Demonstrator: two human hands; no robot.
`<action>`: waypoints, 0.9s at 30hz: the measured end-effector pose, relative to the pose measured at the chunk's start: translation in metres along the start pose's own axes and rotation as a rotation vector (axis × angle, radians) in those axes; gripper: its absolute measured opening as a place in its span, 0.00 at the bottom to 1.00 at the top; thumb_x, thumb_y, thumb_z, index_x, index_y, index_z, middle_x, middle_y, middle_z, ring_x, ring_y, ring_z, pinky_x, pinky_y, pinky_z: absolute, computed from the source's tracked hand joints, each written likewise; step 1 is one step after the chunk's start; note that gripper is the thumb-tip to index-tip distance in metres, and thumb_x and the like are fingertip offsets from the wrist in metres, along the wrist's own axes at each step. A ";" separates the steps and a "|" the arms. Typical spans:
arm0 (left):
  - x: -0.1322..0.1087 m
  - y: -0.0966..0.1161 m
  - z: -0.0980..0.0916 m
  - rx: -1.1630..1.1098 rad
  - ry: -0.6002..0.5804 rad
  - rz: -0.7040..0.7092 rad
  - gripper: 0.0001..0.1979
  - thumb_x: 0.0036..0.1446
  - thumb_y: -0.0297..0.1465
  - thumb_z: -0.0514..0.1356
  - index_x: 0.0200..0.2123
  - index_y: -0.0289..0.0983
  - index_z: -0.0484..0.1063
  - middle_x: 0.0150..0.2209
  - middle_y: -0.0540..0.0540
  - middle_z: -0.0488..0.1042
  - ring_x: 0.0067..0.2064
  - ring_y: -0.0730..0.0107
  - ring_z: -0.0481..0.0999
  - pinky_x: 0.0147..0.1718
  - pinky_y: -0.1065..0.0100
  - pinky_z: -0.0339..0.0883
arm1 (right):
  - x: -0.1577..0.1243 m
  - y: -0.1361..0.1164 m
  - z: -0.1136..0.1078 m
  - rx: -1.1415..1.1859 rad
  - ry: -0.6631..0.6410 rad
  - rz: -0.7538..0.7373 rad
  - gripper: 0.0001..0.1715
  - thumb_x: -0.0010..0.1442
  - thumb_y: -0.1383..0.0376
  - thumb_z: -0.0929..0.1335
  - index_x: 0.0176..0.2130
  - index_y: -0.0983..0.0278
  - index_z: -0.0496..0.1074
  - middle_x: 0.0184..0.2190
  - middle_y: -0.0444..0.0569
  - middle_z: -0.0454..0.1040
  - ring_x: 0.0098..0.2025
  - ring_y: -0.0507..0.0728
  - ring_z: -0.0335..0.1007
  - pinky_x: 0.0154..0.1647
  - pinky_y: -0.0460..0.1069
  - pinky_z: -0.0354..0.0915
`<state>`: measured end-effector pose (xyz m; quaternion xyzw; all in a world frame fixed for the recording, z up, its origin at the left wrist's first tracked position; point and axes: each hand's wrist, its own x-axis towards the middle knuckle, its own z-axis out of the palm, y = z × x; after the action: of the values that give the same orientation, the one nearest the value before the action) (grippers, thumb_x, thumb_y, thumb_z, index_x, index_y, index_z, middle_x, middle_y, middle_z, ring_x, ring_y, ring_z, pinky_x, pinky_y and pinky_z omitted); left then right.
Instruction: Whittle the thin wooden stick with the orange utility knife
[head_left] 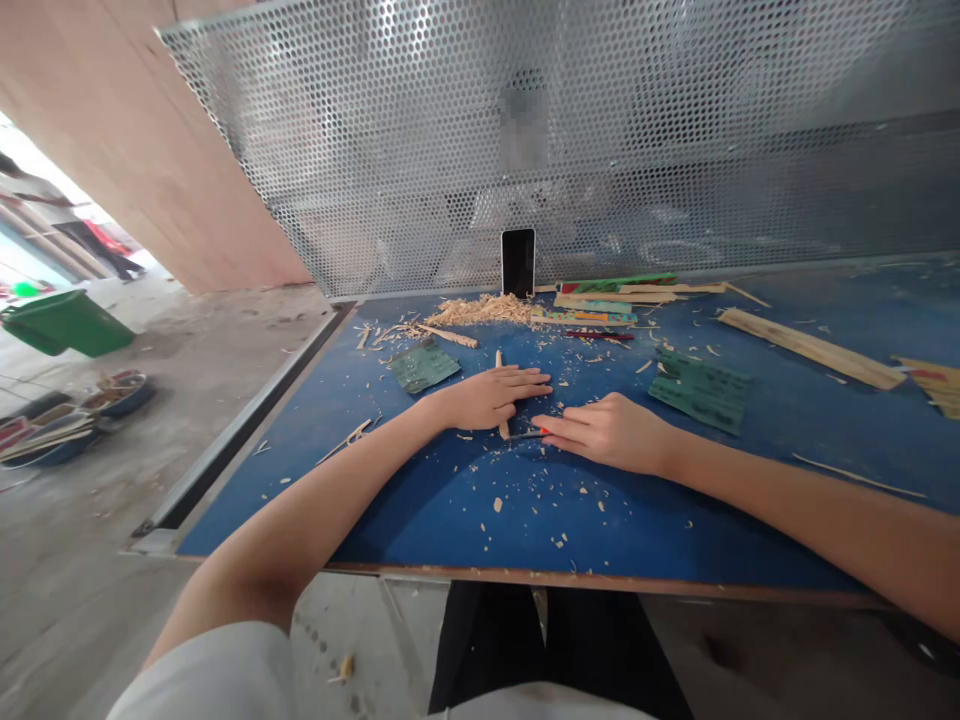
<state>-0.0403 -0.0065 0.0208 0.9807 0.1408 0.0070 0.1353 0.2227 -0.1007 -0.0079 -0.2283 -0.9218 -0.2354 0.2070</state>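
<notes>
My left hand (pixel 491 396) lies flat with outstretched fingers across a short pale wooden stick (pixel 503 430), pressing it against the blue table. The stick's two ends show above and below the hand; its middle is hidden. My right hand (pixel 604 432) is closed around a small knife (pixel 525 435) with a thin blade and a bit of red at the grip. The blade points left and touches or nearly touches the stick's near end. Most of the knife's handle is hidden by the fingers. Small wood chips lie around both hands.
Behind the hands are a heap of shavings (pixel 484 309), a carved stick (pixel 450 336) and an upright phone (pixel 518 262) by the perforated metal screen (pixel 420 150). Green sandpaper sheets (pixel 424 367) lie on both sides. A long wooden slat (pixel 810 347) is at right. A person (pixel 56 205) stands far left.
</notes>
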 end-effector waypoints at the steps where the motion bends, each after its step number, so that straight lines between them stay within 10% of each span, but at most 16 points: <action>1: 0.000 0.000 0.000 0.003 0.001 -0.002 0.35 0.67 0.26 0.47 0.76 0.42 0.53 0.78 0.49 0.51 0.79 0.67 0.47 0.78 0.54 0.36 | 0.000 0.000 0.000 0.007 0.001 0.006 0.19 0.79 0.58 0.63 0.59 0.63 0.77 0.32 0.46 0.81 0.30 0.52 0.75 0.26 0.49 0.54; 15: 0.005 0.003 0.002 0.025 0.010 0.010 0.36 0.66 0.25 0.47 0.76 0.41 0.54 0.78 0.49 0.51 0.79 0.66 0.46 0.78 0.54 0.35 | 0.004 -0.001 -0.007 0.058 -0.153 0.035 0.20 0.80 0.58 0.60 0.53 0.63 0.76 0.30 0.43 0.78 0.25 0.52 0.71 0.27 0.51 0.51; 27: 0.003 0.003 0.000 0.003 0.003 0.007 0.38 0.65 0.24 0.48 0.77 0.44 0.52 0.78 0.50 0.50 0.79 0.67 0.46 0.78 0.52 0.35 | -0.002 -0.002 -0.001 0.011 0.008 0.022 0.17 0.78 0.59 0.63 0.56 0.64 0.76 0.29 0.42 0.78 0.29 0.51 0.75 0.26 0.51 0.52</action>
<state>-0.0366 -0.0080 0.0215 0.9814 0.1376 0.0086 0.1337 0.2235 -0.1036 -0.0086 -0.2365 -0.9195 -0.2290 0.2147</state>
